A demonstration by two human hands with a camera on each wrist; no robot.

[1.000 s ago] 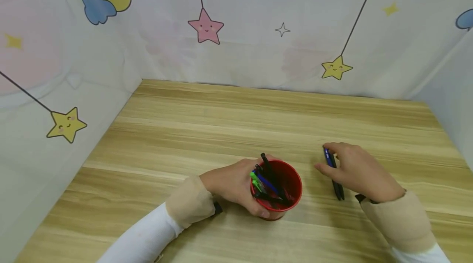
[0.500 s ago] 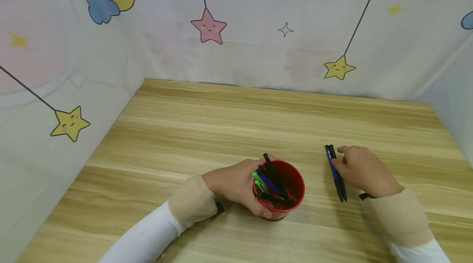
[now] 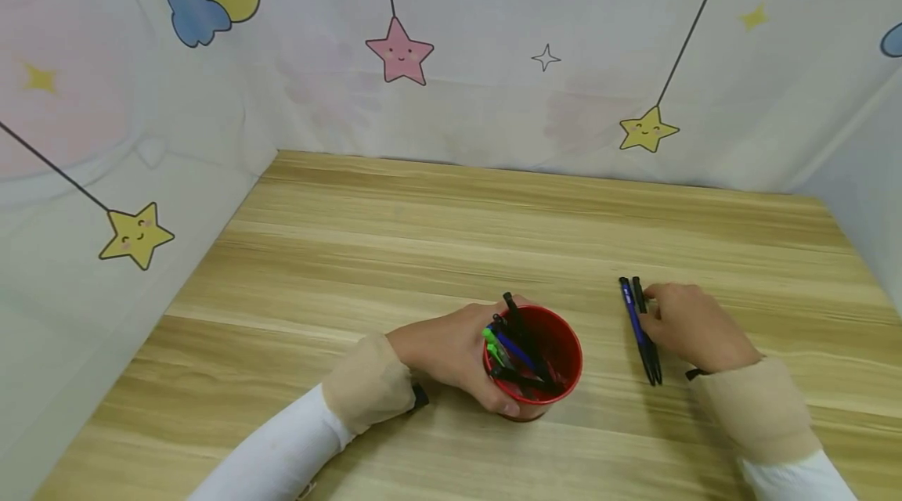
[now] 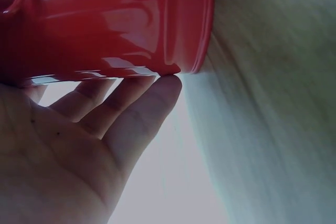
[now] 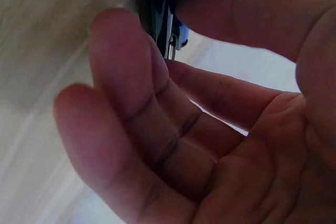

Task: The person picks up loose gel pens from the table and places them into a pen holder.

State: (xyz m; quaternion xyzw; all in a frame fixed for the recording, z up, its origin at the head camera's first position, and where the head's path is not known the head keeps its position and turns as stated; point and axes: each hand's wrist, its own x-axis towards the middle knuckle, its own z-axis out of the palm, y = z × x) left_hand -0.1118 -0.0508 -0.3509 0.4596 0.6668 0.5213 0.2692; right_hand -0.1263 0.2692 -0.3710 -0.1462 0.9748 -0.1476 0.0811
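Observation:
A red pen cup (image 3: 567, 360) stands on the table, and my left hand (image 3: 454, 352) grips it from the left, thumb at the near side. In the left wrist view the fingers lie along the wall of the cup (image 4: 115, 24). Inside it lean several pens, among them black, blue and bright green ones (image 3: 492, 344). To the right, a blue-and-black pen (image 3: 629, 305) and a black pen (image 3: 639, 295) lie side by side. My right hand (image 3: 698, 329) pinches the black pen, between thumb and fingers in the right wrist view; part of that pen is hidden.
The wood-grain table (image 3: 395, 250) reaches back to a white cloth wall (image 3: 479, 117) printed with stars. More cloth rises at the left (image 3: 70, 313) and right (image 3: 860, 164) sides.
My right hand lifted off the two pens, drew right, and its fingertips closed on the black one, whose top end has parted slightly from the blue one. My left hand keeps its grip on the cup.

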